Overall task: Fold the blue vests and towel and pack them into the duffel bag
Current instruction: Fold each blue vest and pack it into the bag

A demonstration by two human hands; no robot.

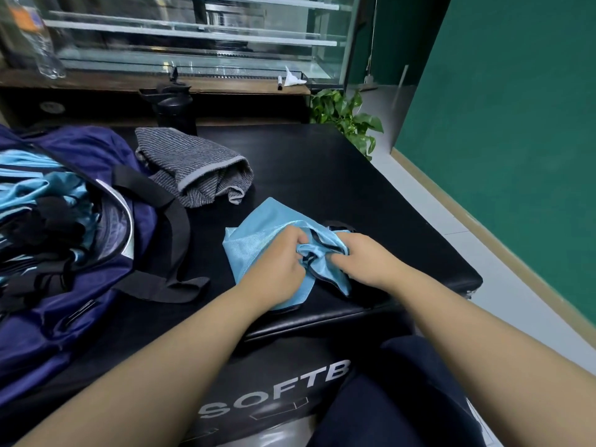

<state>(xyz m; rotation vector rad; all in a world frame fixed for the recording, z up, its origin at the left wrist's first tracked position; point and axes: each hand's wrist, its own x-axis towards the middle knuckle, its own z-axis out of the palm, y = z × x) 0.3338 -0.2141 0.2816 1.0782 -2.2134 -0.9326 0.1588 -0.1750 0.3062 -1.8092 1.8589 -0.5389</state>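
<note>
We grip the vest (pixel 254 233) on the box (pixel 371 201) with left hand (pixel 277 266) and right hand (pixel 364 256), both curled; bag (pixel 106 221) at 9 o'clock, towel (pixel 193 169) at 11.

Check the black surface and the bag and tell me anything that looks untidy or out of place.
The grey striped towel lies rumpled and unfolded beside the open duffel bag. The blue vest is bunched between the left hand and right hand. Nothing looks spilled or damaged.
</note>
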